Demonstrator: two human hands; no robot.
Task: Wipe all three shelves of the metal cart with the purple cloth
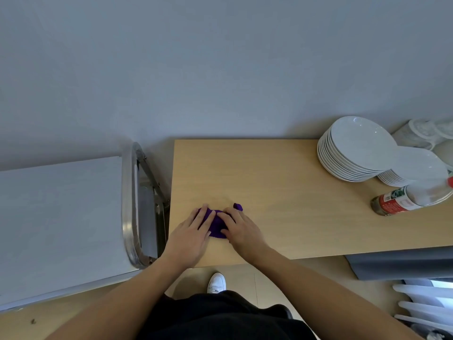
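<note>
The purple cloth (216,224) lies bunched on the wooden table (282,192), near its front left corner. My left hand (191,238) rests flat on the cloth's left side with its fingers straight. On the cloth's right side lies my right hand (241,229), fingers also laid over it. Most of the cloth is hidden beneath both hands; a small tip shows beyond my right fingers. The metal cart (61,217) stands to the left of the table, its top shelf bare and its rounded steel handle (128,207) facing the table.
Two stacks of white plates (355,148) stand at the table's back right, with a lying spice bottle (402,200) in front of them. Clear plastic containers (426,131) sit at the far right. A grey wall runs behind. My white shoe (217,282) shows on the floor.
</note>
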